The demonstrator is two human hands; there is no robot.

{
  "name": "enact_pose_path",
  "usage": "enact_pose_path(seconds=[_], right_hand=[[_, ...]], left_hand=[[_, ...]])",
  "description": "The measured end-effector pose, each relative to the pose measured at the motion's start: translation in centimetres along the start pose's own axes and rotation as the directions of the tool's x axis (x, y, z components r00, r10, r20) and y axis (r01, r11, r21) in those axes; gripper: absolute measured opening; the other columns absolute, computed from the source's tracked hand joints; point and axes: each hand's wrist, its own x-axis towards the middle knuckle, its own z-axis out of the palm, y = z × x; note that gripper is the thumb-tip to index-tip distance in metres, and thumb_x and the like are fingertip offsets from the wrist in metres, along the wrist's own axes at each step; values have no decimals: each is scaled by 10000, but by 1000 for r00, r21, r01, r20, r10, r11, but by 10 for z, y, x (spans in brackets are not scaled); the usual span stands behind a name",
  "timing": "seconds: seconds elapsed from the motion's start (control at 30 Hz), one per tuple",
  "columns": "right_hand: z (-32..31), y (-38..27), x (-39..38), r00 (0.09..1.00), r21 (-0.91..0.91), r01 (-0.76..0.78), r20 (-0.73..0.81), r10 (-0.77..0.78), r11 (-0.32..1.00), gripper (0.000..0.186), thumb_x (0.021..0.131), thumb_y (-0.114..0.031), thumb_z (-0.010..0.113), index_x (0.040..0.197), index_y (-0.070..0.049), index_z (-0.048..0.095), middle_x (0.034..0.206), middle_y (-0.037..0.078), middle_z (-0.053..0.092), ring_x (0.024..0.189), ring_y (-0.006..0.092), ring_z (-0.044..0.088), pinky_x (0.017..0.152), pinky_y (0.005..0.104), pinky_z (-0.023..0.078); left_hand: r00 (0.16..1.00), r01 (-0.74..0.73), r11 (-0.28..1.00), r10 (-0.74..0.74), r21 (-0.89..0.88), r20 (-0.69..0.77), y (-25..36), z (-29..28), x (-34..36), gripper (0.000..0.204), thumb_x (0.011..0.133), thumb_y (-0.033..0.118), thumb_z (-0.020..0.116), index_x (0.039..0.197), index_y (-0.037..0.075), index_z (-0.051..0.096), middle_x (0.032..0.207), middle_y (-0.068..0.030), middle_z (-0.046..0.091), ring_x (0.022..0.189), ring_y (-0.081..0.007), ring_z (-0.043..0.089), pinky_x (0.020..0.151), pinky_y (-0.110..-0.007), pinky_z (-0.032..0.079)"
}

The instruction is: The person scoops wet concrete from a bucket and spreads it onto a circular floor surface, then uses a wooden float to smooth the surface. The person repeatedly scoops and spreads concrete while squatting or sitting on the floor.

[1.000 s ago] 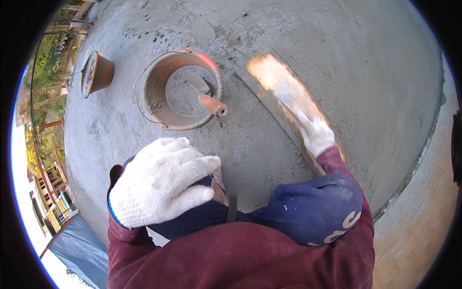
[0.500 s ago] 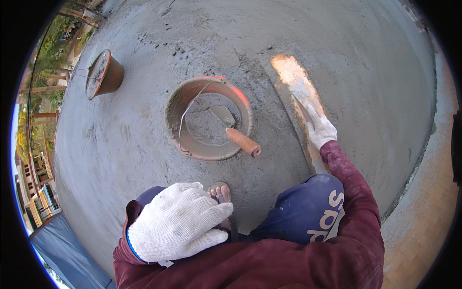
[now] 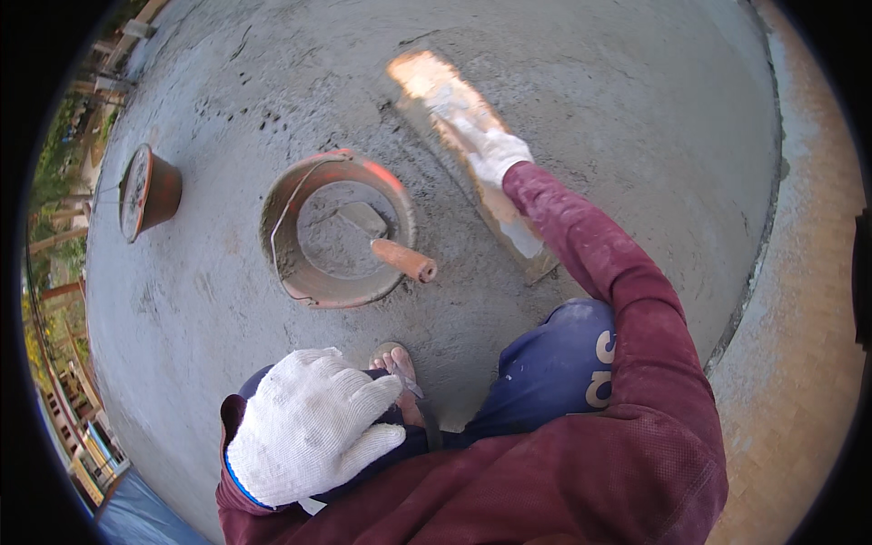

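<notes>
My right hand [image 3: 499, 157], in a white glove, grips a long float [image 3: 436, 88] coated with mortar, which lies on wet grey cement [image 3: 581, 100] ahead of me to the right. Parts of the grip are hidden behind the hand. My left hand [image 3: 313, 427], also gloved, rests on my left knee with its fingers stretched out and nothing in them. Between the hands and a little farther off stands an orange-rimmed bucket [image 3: 280, 252] with mortar inside. A trowel [image 3: 404, 260] leans in it, blade down in the mortar and wooden handle over the rim.
A second bucket [image 3: 162, 193] full of mortar stands at the far left. My foot [image 3: 396, 361] is on the cement in front of me. Along the right runs a tiled strip [image 3: 799, 318] beyond the cement's edge. Blue sheeting [image 3: 145, 513] shows at the lower left.
My right hand has pushed the float farther away and to the left, its arm now reaching out more. The left hand stays on the knee. The whole view has shifted slightly.
</notes>
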Motion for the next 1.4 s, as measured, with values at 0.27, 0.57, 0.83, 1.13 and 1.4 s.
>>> enact_pose_path(seconds=[0.27, 0.57, 0.83, 1.13, 1.4], right_hand=[[27, 32, -183, 974, 111, 171, 133, -185, 979, 808, 1009, -107, 602, 1678, -444, 300, 981, 198, 692, 890, 385, 739, 753, 525, 586], [37, 132, -493, 943, 136, -332, 36, 330, 933, 542, 997, -216, 640, 1517, -346, 561, 1054, 194, 688, 960, 404, 716, 851, 505, 589], [-70, 107, -366, 998, 109, 68, -3, -68, 992, 444, 987, -249, 695, 1392, -73, 644, 1040, 195, 690, 956, 384, 701, 835, 471, 579], [-113, -157, -155, 932, 124, 268, 216, -290, 955, 569, 1052, -403, 627, 1490, -80, 461, 1185, 245, 715, 1128, 427, 714, 971, 521, 558], [-136, -197, -95, 854, -32, 170, 504, -131, 985, 572, 1062, -377, 588, 1474, 3, 477, 1263, 263, 725, 1195, 409, 710, 994, 496, 554]], left_hand=[[813, 56, 959, -205, -277, -545, 7, 0, 13, 443, 963, 266, 736, 1302, -19, 724, 1189, -121, 753, 1130, -267, 715, 1062, -410, 518], [299, 354, 783, -613, -511, -732, -108, 76, 10, 580, 1023, 339, 764, 1474, -1, 632, 1244, -144, 741, 1153, -211, 686, 1032, -358, 525], [233, 97, 762, -643, -641, -730, -200, 85, -14, 314, 1047, 267, 708, 1166, -19, 755, 1009, -30, 743, 975, -110, 651, 907, -274, 505], [636, -82, 45, -767, -996, -87, -276, 108, -6, 631, 1043, 588, 596, 1474, 132, 526, 1320, -123, 686, 1137, -306, 689, 1091, -514, 487], [535, -230, 145, -807, -962, -249, -251, 119, -4, 280, 1010, 364, 716, 1120, 106, 710, 905, 2, 697, 682, -121, 651, 703, -312, 551]])
